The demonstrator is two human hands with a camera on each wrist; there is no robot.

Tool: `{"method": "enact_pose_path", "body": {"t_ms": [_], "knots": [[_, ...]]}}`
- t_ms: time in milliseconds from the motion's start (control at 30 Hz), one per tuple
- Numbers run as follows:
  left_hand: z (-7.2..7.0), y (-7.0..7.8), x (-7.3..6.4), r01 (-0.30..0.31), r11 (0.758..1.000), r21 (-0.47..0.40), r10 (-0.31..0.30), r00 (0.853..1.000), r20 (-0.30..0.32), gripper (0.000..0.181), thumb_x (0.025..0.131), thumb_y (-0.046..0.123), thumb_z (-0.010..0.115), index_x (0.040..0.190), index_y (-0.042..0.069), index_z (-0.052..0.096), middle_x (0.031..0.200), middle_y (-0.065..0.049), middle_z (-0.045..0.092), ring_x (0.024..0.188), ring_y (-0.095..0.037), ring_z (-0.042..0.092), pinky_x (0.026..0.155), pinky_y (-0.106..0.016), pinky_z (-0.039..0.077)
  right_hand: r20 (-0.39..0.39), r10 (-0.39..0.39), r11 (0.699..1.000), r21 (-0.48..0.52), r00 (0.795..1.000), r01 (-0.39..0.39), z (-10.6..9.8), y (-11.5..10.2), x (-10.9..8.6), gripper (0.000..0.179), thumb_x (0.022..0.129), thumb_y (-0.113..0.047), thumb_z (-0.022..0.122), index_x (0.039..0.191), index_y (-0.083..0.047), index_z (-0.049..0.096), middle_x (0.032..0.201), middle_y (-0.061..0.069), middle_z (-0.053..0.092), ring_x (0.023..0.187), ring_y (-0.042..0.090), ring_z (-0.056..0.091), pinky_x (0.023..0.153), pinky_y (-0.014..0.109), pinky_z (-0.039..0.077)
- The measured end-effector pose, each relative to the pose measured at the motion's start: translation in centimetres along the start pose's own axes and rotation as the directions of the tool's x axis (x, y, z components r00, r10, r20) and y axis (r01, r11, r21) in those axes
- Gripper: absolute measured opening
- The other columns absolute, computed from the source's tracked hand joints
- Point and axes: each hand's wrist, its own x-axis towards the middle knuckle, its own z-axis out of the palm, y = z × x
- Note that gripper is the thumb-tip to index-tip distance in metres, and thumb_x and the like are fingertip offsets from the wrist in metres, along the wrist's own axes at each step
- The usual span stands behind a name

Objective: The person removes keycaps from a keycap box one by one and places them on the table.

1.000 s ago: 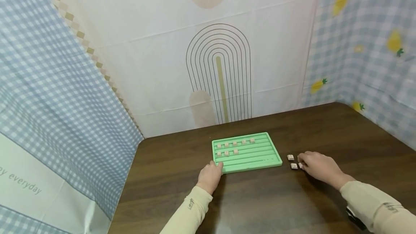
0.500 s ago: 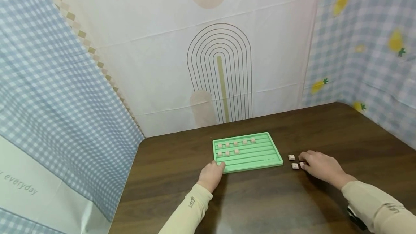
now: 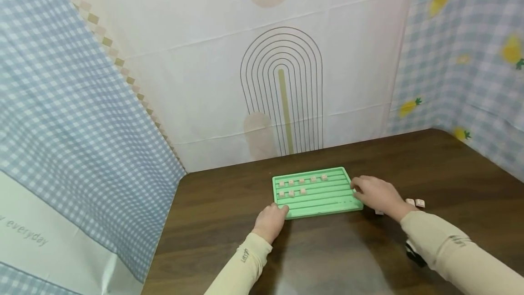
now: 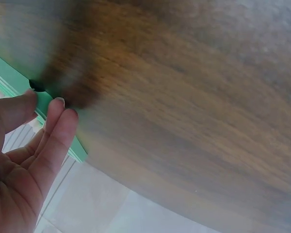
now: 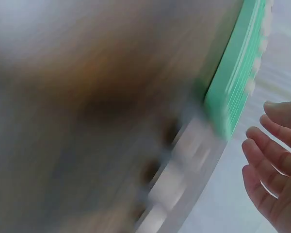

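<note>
- Pinched between our left thumb and fingers, the near-left corner of the green tray [image 3: 319, 205] sits in our left hand [image 3: 270, 222].
- Our right hand [image 3: 377, 195] hangs at the tray's right edge, fingers loosely bent; we cannot tell whether something small is between thumb and forefinger.
- We see the one tray flat on the tabletop, around its middle and nearer the far edge than the near one.
- On the tray we count eight pale blocks [image 3: 302, 180]: five along the far groove, three in the next, starting from the left edge.
- Off the tray we make out three loose blocks [image 3: 420, 203]: one by the near-right corner, partly behind our hand, and two side by side further right. Our hand and sleeve may hide others.
- Beneath everything we have a brown wood-grain tabletop [image 3: 221, 204], its far-right corner rounded.
- Around it we count three hangings: a pale cloth [image 3: 196, 99] past the far edge with one nested-arch print and two beige shapes; a blue checked cloth [image 3: 102, 117] on the left; a fruit-print cloth [image 3: 487, 104] on the right, with four leafy yellow fruits.
</note>
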Motion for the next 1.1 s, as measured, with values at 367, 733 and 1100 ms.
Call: {"method": "enact_pose_path", "body": {"t_ms": [367, 733, 1100], "knots": [[0.4, 1.2, 0.1, -0.002, 1.000, -0.001, 0.002, 1.000, -0.018, 0.014, 0.089, 0.009, 0.055, 0.098, 0.017, 0.062, 0.076, -0.009, 0.060, 0.067, -0.019, 0.062, 0.053, -0.027, 0.052, 0.062, -0.071, 0.994, 0.085, 0.996, 0.066, 4.4, -5.7, 5.8, 0.022, 0.085, -0.017, 0.064, 0.105, -0.009, 0.064, 0.104, 0.007, 0.065, 0.097, 0.024, 0.061, 0.078, 0.041, 0.050], [0.1, 1.0, 0.2, 0.028, 0.999, 0.029, -0.027, 0.999, -0.037, 0.013, 0.089, 0.009, 0.055, 0.098, 0.017, 0.061, 0.075, -0.010, 0.059, 0.064, -0.020, 0.061, 0.049, -0.027, 0.051, -0.008, -0.128, 0.992, -0.007, 0.992, 0.128, 5.9, -7.8, 7.3, 0.014, 0.088, -0.015, 0.060, 0.097, -0.005, 0.062, 0.092, 0.010, 0.061, 0.082, 0.025, 0.059, 0.070, 0.040, 0.050], [-0.1, 0.0, 0.3, 0.028, 1.000, 0.009, -0.028, 1.000, 0.006, 0.013, 0.088, 0.010, 0.054, 0.095, 0.017, 0.062, 0.073, -0.008, 0.060, 0.065, -0.021, 0.062, 0.050, -0.029, 0.050, 0.005, -0.110, 0.991, -0.072, 0.994, 0.110, 7.0, -8.4, 8.3, 0.012, 0.088, -0.021, 0.061, 0.094, -0.010, 0.063, 0.090, 0.005, 0.060, 0.081, 0.022, 0.058, 0.069, 0.038, 0.050]]}}
